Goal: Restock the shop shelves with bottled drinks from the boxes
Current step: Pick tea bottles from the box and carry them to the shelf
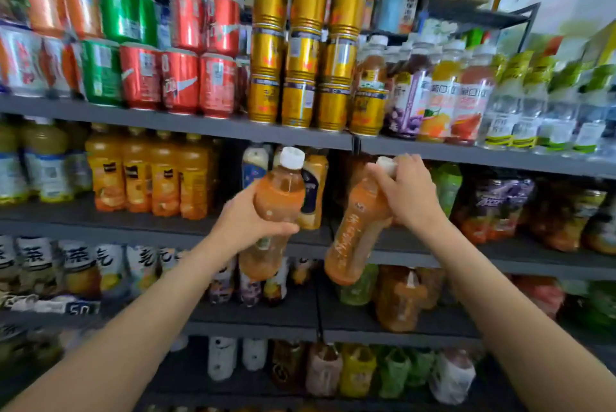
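I see two orange drink bottles held up in front of the shelving. The left bottle (278, 205) stands nearly upright, its white cap above my left hand (248, 220); the fingers wrap round its waist from the left and behind, the thumb lying across the front lower down, so the body of the bottle sits inside the curl and its base hangs below the hand. The right bottle (358, 228) is tilted, cap up and to the right, base down and to the left. My right hand (408, 195) is clamped on its top: the fingers close over the white cap and neck, and the long body hangs out below and left of them. The two bottles are near each other, not touching.

Just beyond the fingertips of both hands is the second shelf (433, 153), its dark edge running right above the right-hand knuckles. Behind the left bottle stand darker bottles on that level, with a row of orange juice bottles (150, 175) further left. Above the fingers, stacked gold cans (300, 51) and red cans (180, 78) fill the upper shelf; blurred bottles sit on the shelves below the wrists
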### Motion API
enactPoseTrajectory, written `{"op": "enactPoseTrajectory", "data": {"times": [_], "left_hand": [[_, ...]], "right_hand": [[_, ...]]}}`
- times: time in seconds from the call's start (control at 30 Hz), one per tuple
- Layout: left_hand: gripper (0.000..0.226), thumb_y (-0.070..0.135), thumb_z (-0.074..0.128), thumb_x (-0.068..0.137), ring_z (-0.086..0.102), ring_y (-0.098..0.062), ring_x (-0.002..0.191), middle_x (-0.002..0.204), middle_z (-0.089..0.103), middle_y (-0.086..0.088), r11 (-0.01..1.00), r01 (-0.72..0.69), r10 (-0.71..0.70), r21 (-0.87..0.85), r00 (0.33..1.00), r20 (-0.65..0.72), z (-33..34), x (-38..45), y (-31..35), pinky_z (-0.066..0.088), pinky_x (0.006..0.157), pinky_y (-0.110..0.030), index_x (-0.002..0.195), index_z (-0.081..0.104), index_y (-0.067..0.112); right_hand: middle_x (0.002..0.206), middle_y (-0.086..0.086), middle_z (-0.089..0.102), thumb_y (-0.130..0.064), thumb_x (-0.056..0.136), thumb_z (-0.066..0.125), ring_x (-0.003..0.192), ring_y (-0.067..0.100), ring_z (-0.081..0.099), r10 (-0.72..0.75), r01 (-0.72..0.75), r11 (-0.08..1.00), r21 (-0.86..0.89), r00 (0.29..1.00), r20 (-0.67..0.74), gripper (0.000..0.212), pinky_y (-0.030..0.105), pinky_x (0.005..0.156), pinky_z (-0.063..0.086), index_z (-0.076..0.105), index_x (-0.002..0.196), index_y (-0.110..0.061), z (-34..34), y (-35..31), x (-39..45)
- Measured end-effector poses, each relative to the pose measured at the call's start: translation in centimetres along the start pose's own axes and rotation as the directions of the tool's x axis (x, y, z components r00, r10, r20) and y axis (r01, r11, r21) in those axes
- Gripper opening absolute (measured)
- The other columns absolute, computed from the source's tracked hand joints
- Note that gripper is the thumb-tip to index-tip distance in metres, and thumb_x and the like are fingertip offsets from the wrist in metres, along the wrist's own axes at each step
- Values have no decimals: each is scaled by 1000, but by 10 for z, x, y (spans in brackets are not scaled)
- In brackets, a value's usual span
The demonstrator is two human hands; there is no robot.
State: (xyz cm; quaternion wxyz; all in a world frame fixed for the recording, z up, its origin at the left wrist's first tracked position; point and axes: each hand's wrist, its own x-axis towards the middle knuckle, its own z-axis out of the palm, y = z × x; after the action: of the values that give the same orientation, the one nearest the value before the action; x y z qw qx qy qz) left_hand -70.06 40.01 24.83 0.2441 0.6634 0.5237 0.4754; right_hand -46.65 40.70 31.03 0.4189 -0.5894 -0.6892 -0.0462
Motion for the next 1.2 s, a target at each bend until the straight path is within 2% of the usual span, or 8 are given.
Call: {"op": "enactPoseTrajectory", "data": {"times": [0.1,0.2,0.4,0.53,0.63,0.87,1.03,1.2], "left_hand": [[77,27,87,57,51,-10,108,112,56,9,999,-16,16,-47,1000,-2,72,29,23,39,90,-26,123,47,23],[78,27,88,56,52,-13,113,115,57,9,999,-8,7,-49,1000,-4,122,52,31,42,96,-31,122,47,24],[78,27,88,55,53,-15,114,120,60,4,998,66,-67,-16,994,-82,162,86,23,42,100,-38,122,48,24],[80,30,88,54,53,-16,114,120,60,3,994,107,-105,19,991,-87,176,98,17,43,100,-39,124,49,22],[81,32,88,54,54,-15,114,119,60,4,992,127,-125,21,989,-84,187,103,11,43,100,-37,124,49,23],[75,25,85,61,52,-14,113,118,58,6,971,223,-226,-86,974,-25,197,121,15,43,94,-31,124,46,26],[81,18,81,68,49,-15,118,126,54,3,966,251,-256,64,963,89,194,128,15,41,102,-35,134,35,29],[78,22,78,72,49,-18,121,129,54,0,942,271,-294,199,951,98,207,121,4,42,102,-35,136,34,22]], "right_hand": [[113,20,46,-37,94,49,100,36,47,9,-9,1000,-9,998,-54,41,37,76,34,48,104,2,-17,66,24],[115,19,45,-34,93,51,100,38,48,24,-24,1000,3,998,-58,37,40,77,38,47,103,2,-10,112,49],[129,17,43,-34,92,54,112,37,48,152,-136,980,144,983,-102,44,42,88,42,48,121,-2,24,167,80],[142,17,33,-43,83,64,118,39,49,204,-218,966,138,973,110,74,45,90,44,30,139,-9,49,173,96],[140,10,42,-32,77,72,115,34,54,158,-199,961,194,965,207,88,45,88,47,15,143,-26,76,183,81],[123,16,56,-25,78,73,109,34,57,341,-403,890,210,898,277,59,47,90,49,38,122,-7,116,211,93],[124,22,52,-27,81,71,112,38,54,414,-467,870,159,867,278,61,46,90,47,37,123,0,134,219,97],[127,23,49,-24,80,71,114,38,52,412,-471,869,153,859,304,63,47,96,45,35,125,1,146,220,109]]}}
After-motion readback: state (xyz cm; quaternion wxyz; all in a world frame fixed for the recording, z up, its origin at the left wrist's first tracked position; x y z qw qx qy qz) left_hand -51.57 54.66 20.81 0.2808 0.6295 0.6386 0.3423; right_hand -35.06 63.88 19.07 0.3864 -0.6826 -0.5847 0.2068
